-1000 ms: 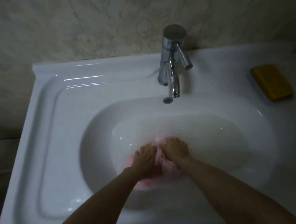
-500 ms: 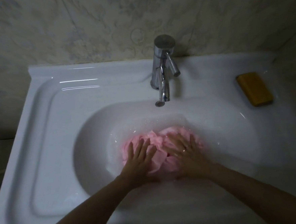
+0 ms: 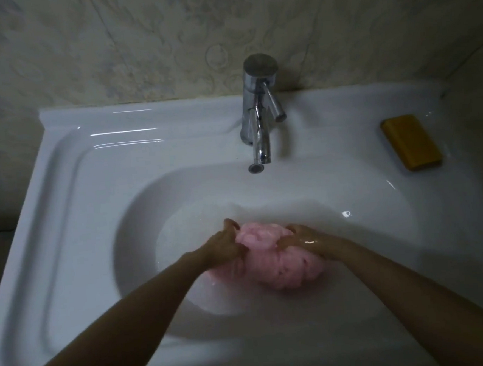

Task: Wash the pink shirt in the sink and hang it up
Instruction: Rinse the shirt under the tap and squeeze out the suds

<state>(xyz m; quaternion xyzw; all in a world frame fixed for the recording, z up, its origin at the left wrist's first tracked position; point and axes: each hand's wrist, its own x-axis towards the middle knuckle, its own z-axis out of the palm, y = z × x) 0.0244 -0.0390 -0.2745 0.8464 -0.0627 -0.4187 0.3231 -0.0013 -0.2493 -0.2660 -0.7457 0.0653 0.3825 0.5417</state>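
Pink shirt [image 3: 280, 258] bunched, left hand [image 3: 224, 245], right hand [image 3: 303, 240] seemingly gripping it

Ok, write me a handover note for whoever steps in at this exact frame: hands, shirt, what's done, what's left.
Left hand: gripping the left side of the pink shirt.
Right hand: gripping its right side.
Shirt: wet, bunched into a ball, in the water-filled sink basin.
Faucet: no water running.
Yellow soap bar: on the right ledge, untouched now.
Done: shirt soaked and being scrubbed or squeezed.
Left: finish washing, wring, hang it up. No hanging spot is in view.
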